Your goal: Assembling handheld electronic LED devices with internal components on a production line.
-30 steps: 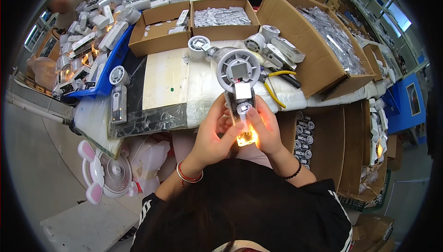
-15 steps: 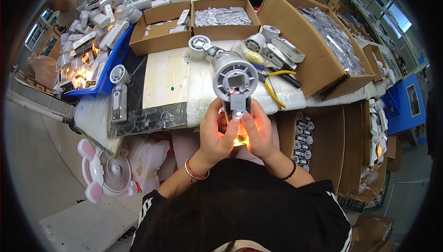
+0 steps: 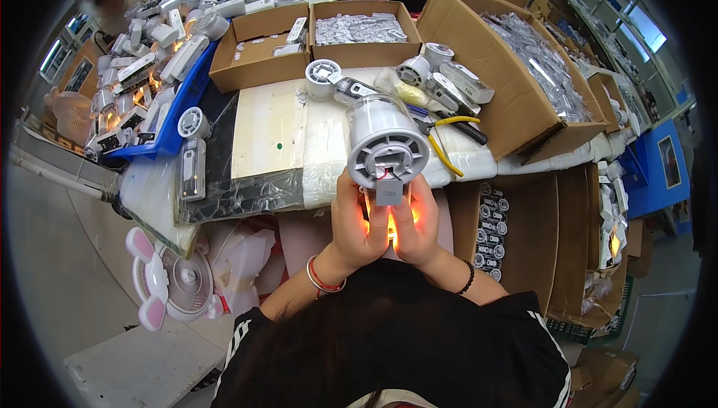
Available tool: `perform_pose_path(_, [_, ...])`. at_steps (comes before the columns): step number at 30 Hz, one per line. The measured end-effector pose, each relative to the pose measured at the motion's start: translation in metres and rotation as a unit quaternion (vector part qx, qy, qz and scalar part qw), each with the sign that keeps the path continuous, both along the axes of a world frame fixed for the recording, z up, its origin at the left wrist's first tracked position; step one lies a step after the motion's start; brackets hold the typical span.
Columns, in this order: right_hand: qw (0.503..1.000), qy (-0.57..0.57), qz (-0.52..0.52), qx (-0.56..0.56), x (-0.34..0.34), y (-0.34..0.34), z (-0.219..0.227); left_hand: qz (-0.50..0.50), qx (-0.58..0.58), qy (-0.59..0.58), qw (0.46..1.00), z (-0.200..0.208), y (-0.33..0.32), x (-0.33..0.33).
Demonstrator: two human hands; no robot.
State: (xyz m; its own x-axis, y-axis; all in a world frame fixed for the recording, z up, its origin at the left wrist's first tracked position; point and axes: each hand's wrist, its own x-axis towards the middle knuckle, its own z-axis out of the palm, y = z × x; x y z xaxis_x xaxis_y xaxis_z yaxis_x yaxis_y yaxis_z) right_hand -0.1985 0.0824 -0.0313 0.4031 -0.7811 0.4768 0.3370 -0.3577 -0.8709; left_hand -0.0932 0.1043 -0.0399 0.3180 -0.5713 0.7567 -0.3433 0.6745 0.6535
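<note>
Between my two hands I hold a white lamp (image 3: 388,155) with a round, slotted head, a clear sleeve behind it and a small grey block at its lower rim. Red wire shows in the head's central opening. My left hand (image 3: 350,222) is closed round the lamp's lower body on one side, and my right hand (image 3: 424,221) grips the other side. Both thumbs press side by side under the grey block. Orange light glows between and through the fingers. My hands hide most of the lower body.
Similar lamps fill a blue bin (image 3: 196,88) at the left; others lie on the white-covered table (image 3: 329,183). Yellow-handled pliers (image 3: 446,155) lie right of the held lamp. Cardboard boxes (image 3: 486,56) of parts line the back and right. A pink-eared fan (image 3: 179,281) stands lower left.
The lamp's head has tipped down toward me and shifted slightly right. Its grey block has dropped lower, and the bright white spot by my thumbs is now hidden.
</note>
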Motion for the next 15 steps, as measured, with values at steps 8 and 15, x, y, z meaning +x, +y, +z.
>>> perform_pose_path(8, [0.982, -0.038, 0.006, 0.184, 0.0, -0.01, -0.003, -0.159, 0.275, 0.081, 0.945, 0.001, 0.0, 0.019])
perform_pose_path(15, [0.966, -0.019, 0.115, 0.231, -0.006, -0.015, 0.001, -0.229, 0.263, 0.149, 0.925, -0.001, 0.004, 0.022])
